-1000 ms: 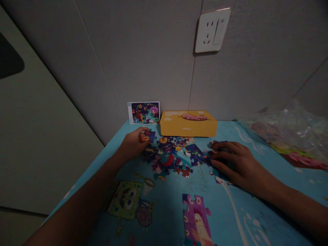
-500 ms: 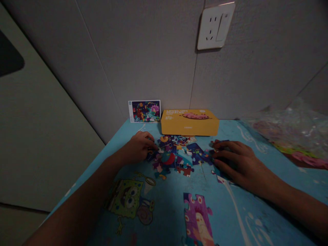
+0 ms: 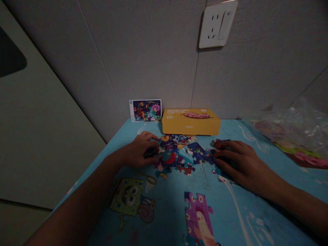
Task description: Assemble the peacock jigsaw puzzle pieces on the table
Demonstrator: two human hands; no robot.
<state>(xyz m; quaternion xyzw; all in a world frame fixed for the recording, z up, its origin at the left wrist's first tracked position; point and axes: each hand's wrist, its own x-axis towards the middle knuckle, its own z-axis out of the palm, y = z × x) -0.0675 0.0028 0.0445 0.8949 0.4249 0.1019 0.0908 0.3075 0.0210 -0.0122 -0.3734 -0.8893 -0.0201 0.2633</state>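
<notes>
A loose pile of jigsaw puzzle pieces (image 3: pixel 179 155) lies in the middle of the table. At its left edge is my left hand (image 3: pixel 140 150), with thumb and fingers curved and apart, the tips touching pieces there. My right hand (image 3: pixel 237 162) rests palm down at the right side of the pile, its fingers spread over several pieces, which it partly hides. Nearer to me, a joined block of pink and purple puzzle pieces (image 3: pixel 198 217) lies flat, its lower end cut off by the frame.
A yellow puzzle box (image 3: pixel 191 124) stands behind the pile against the wall. Left of it leans a picture card (image 3: pixel 146 111). A clear plastic bag (image 3: pixel 299 133) with colourful contents lies at the right. The blue table cover (image 3: pixel 164 205) has printed cartoon figures.
My left thumb has moved out from the fingers, over the left side of the pile. My right hand stays almost where it was. The view has shifted slightly.
</notes>
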